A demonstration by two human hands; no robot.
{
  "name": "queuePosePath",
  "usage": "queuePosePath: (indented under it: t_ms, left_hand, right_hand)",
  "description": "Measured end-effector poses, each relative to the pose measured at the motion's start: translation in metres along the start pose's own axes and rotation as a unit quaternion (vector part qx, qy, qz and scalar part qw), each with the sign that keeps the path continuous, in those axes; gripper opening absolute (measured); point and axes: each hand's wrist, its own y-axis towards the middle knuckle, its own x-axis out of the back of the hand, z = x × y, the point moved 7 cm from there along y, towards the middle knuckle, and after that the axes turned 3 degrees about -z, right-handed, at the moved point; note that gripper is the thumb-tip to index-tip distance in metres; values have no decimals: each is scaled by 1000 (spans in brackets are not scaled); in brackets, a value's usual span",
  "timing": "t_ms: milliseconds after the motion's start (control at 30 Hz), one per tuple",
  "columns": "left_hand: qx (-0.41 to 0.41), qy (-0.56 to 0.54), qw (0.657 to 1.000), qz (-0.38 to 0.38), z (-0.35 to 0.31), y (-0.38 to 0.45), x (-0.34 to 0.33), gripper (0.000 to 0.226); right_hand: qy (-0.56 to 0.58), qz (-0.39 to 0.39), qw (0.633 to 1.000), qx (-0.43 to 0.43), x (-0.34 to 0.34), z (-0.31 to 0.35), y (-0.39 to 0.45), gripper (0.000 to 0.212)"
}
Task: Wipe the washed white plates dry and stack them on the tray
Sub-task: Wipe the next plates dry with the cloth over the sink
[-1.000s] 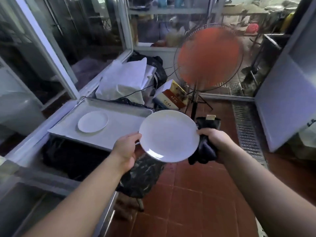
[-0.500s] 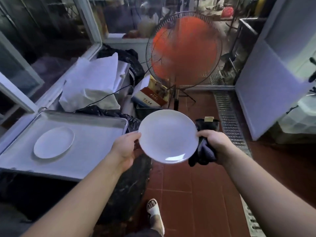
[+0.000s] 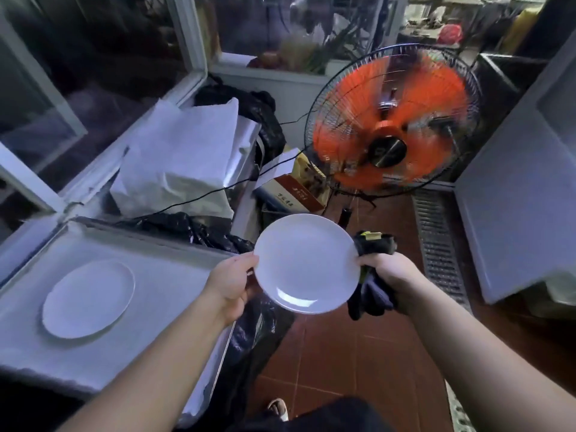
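Observation:
I hold a white plate in front of me, over the red tiled floor. My left hand grips its left rim. My right hand pinches the right rim and also clutches a dark cloth bunched behind that edge. A second white plate lies flat on the metal tray to my left.
An orange standing fan spins straight ahead. White paper bags and black plastic bags sit behind the tray, a cardboard box beside them. A floor drain grate and a pale cabinet lie to the right.
The view has swung down and left, so the tray and its plate appear nearer. Both hands keep the same hold on the plate and cloth.

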Motion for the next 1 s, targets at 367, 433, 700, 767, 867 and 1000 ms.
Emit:
queuePosePath:
  t_ms: [367,433,700,767,867,1000]
  left_hand:
    - [-4,-152,972,-177,-18,72,101,23]
    - [-4,-187,953,-238,-17,70,117,20]
    - [-3,-302,850,-431,18,31,173,18]
    - [-6,-320,825,-465,28,18,191,17]
    - [0,-339,795,-503,41,4,219,17]
    - [0,-347,774,-529,54,-6,258,19]
  right_hand:
    - [-251,156,954,49,-186,88,111,37]
    - [-280,193,938,61,-226,101,121,38]
    - [-375,349,853,99,-370,102,102,46]
    - [-402,386,821,121,-404,90,92,52]
    - [-433,410,790,144,-445,79,66,37]
    - [-446,434,770,141,-493,61,39,19]
